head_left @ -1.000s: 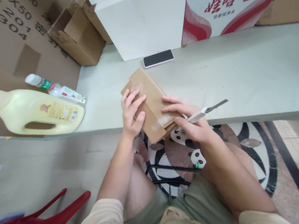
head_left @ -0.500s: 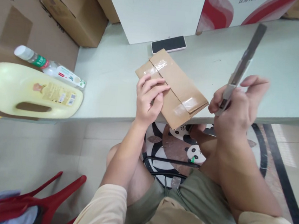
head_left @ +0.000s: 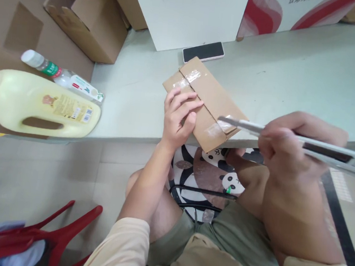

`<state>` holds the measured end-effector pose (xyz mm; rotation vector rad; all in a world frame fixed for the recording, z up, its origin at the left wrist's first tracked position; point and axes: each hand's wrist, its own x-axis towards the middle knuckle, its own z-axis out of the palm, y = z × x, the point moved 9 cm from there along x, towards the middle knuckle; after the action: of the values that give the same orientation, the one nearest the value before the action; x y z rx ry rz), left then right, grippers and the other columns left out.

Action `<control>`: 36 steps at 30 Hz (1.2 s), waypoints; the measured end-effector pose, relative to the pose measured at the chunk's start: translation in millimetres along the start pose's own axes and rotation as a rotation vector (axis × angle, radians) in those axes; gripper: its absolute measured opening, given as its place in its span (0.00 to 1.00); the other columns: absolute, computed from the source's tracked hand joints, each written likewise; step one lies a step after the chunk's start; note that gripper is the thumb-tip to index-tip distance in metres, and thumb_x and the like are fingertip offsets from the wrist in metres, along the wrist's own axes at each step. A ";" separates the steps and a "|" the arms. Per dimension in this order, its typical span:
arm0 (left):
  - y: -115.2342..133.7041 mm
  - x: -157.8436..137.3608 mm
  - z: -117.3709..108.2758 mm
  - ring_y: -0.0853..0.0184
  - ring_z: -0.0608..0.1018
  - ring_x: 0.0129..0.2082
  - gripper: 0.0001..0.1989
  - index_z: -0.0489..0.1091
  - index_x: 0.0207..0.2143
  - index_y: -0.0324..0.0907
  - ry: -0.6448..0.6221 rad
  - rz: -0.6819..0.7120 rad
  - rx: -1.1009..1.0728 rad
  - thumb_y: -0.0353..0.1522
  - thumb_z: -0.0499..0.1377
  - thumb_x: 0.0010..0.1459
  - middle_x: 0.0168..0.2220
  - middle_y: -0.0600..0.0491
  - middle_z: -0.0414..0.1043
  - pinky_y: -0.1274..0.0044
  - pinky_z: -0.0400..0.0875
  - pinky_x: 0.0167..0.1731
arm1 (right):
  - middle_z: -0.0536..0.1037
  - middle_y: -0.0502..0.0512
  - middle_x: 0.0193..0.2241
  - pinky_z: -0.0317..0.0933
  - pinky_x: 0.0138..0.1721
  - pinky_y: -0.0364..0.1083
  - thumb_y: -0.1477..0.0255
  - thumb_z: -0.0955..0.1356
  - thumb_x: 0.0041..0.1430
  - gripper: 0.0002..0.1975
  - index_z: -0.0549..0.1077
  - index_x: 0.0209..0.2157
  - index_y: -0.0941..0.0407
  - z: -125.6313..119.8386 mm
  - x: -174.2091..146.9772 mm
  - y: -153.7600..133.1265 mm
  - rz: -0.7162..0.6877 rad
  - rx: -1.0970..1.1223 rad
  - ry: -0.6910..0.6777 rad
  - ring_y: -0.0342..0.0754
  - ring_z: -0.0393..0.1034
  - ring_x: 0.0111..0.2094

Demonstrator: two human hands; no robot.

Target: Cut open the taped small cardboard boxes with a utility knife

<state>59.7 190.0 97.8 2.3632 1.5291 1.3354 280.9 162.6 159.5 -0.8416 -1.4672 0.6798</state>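
A flat brown cardboard box (head_left: pixel 222 93) lies slantwise at the table's front edge, one corner jutting past it. Clear tape crosses the seam at both ends. My left hand (head_left: pixel 179 116) holds the box down, its bent fingers across the top near the seam. In my right hand (head_left: pixel 292 148) is a utility knife (head_left: pixel 328 151), gripped with its blade pointing left. The blade tip appears over the tape at the box's near right end; whether it touches cannot be made out.
Behind the box lies a phone (head_left: pixel 203 52), before a white carton (head_left: pixel 192 13). A pale yellow jug (head_left: pixel 10 104) and a clear bottle (head_left: pixel 65 76) lie left, near an open cardboard carton (head_left: pixel 102 21). A red stool (head_left: pixel 60 239) stands on the floor.
The utility knife has swung from pointing up and away to pointing left, its blade now over the taped end. My left hand and the box stay nearly the same.
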 end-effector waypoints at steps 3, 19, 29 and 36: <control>-0.4 0.0 0.3 0.56 0.67 0.63 0.23 0.76 0.48 0.49 0.009 0.005 -0.031 0.46 0.44 0.71 0.53 0.50 0.74 0.56 0.55 0.69 | 0.69 0.44 0.14 0.50 0.15 0.40 0.71 0.69 0.63 0.11 0.76 0.26 0.53 13.9 -4.0 -19.3 -0.020 -0.280 -0.173 0.36 0.59 0.14; 3.8 1.2 -2.6 0.58 0.69 0.61 0.23 0.76 0.46 0.48 0.025 0.016 0.009 0.44 0.44 0.71 0.51 0.49 0.75 0.58 0.59 0.67 | 0.80 0.49 0.21 0.64 0.22 0.39 0.77 0.67 0.62 0.08 0.77 0.32 0.54 26.8 -8.4 -38.1 -0.237 -0.457 -0.307 0.40 0.72 0.19; 1.7 0.4 -1.1 0.57 0.68 0.62 0.24 0.76 0.47 0.48 0.013 -0.001 0.005 0.46 0.43 0.71 0.52 0.49 0.74 0.57 0.57 0.67 | 0.77 0.48 0.19 0.63 0.21 0.41 0.78 0.66 0.61 0.09 0.77 0.32 0.53 28.1 -12.8 -39.4 -0.331 -0.401 -0.275 0.40 0.69 0.18; 3.3 1.5 -2.4 0.57 0.69 0.61 0.23 0.77 0.46 0.48 0.034 0.008 -0.029 0.45 0.44 0.71 0.51 0.49 0.75 0.58 0.57 0.68 | 0.77 0.48 0.19 0.62 0.20 0.41 0.80 0.67 0.58 0.08 0.77 0.31 0.55 29.3 -12.7 -35.2 -0.314 -0.388 -0.260 0.40 0.70 0.18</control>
<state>60.7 188.5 101.7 2.3441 1.4990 1.3975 247.9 134.5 179.0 -0.8083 -1.9558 0.2757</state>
